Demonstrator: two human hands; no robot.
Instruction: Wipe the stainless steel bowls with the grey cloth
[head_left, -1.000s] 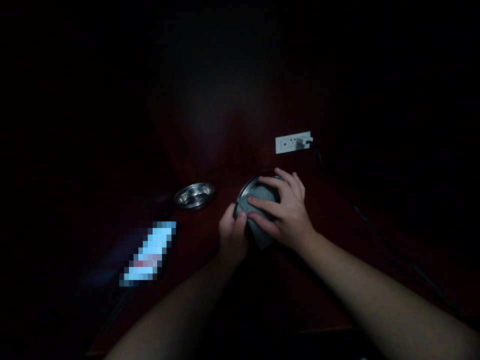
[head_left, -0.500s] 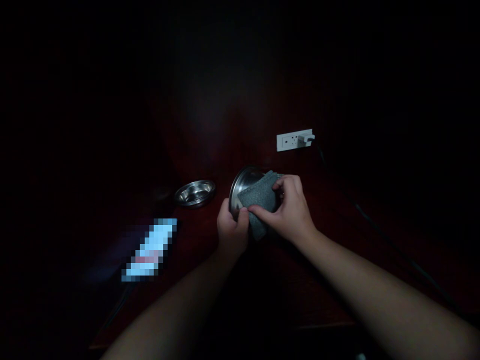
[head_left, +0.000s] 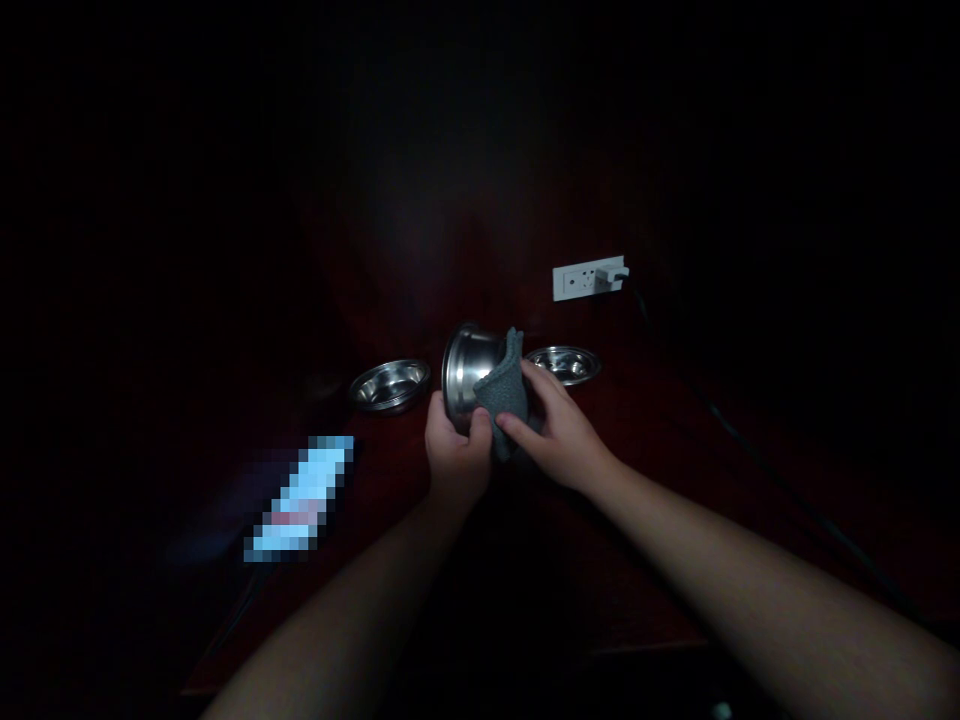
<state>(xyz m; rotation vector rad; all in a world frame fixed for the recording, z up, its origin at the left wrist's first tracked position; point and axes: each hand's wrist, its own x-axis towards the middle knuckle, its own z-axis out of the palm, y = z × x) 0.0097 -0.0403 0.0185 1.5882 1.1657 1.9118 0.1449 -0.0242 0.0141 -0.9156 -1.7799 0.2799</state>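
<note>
A shiny steel bowl (head_left: 474,362) is held up on its side, its rim facing left. My left hand (head_left: 459,450) grips it from below, with the thumb on the near side and the other fingers hidden behind the metal. Against the bowl's base lies a folded grey-green cloth (head_left: 504,395). My right hand (head_left: 559,430) presses this cloth to the base, its thumb in front and its fingers around the right side.
Two shallow steel dishes stand on the dark red table (head_left: 390,530): a left dish (head_left: 390,386) and a right dish (head_left: 581,368). A lit, blurred phone-like screen (head_left: 304,500) lies at left. Behind, a wall socket (head_left: 577,280) holds a charger plug with a cable running right.
The bowl has turned, so its outer side shows more and its rim faces further left. My right hand and the cloth have shifted left and round the base, uncovering the right dish.
</note>
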